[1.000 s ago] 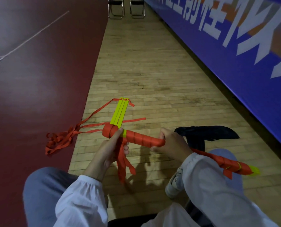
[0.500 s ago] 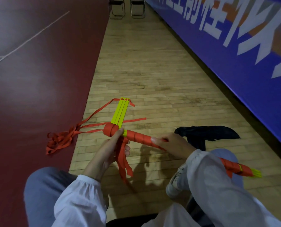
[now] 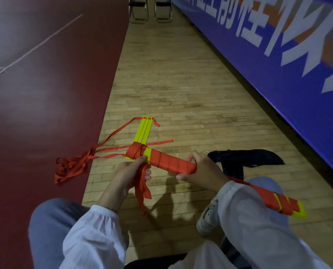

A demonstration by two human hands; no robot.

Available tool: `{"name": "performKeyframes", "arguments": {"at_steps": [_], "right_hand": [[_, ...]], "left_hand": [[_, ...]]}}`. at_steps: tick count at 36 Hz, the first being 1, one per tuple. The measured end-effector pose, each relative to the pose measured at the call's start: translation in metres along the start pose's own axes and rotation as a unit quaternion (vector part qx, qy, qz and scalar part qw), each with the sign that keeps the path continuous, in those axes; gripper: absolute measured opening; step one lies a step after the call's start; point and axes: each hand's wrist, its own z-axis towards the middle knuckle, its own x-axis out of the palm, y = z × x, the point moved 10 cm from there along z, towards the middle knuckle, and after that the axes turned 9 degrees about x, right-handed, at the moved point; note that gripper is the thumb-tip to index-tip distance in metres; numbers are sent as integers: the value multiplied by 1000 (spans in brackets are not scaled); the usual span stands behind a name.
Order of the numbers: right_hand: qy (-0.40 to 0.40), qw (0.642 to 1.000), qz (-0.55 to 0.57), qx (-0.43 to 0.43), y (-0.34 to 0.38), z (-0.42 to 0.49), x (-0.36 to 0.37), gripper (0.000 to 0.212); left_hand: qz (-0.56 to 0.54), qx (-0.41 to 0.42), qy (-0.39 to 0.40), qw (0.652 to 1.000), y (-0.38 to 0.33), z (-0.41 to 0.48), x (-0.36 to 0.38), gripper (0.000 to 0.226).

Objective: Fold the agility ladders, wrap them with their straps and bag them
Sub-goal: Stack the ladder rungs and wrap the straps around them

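I hold a bundle of yellow ladder rungs (image 3: 172,163) wound in orange strap across my lap. Its far end (image 3: 289,207) sticks out past my right knee. My left hand (image 3: 128,174) pinches the loose strap tail (image 3: 141,188) at the bundle's left end, beside a knot of strap. My right hand (image 3: 201,170) grips the wrapped bundle near its middle. A second ladder's yellow rungs (image 3: 144,132) lie on the wooden floor just behind, with their orange straps (image 3: 72,166) trailing in a heap to the left. A black bag (image 3: 245,158) lies on the floor to the right.
A blue banner wall (image 3: 278,74) runs along the right. Dark red court floor (image 3: 45,113) lies to the left of the wood strip. Two folding chairs (image 3: 150,10) stand at the far end. My knees and a white shoe (image 3: 207,220) are below.
My right hand has closed round the wrapped bundle again after loosening to fingertips half a second ago. The bundle has rolled slightly. My left hand keeps hold of the strap tail.
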Motion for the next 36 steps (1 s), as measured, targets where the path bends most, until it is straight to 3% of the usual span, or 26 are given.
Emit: {"name": "performKeyframes", "arguments": {"at_steps": [6, 17, 29, 36], "right_hand": [[26, 1000, -7, 4, -3, 0, 4, 53], [121, 991, 39, 38, -7, 1, 9, 22], [31, 999, 22, 24, -2, 2, -3, 38], [-23, 999, 7, -30, 15, 1, -10, 45]], "left_hand": [[1, 23, -3, 1000, -3, 0, 1, 25], [23, 36, 17, 999, 2, -6, -1, 26], [84, 10, 103, 991, 5, -13, 14, 16], [106, 57, 72, 990, -7, -8, 19, 11]]}}
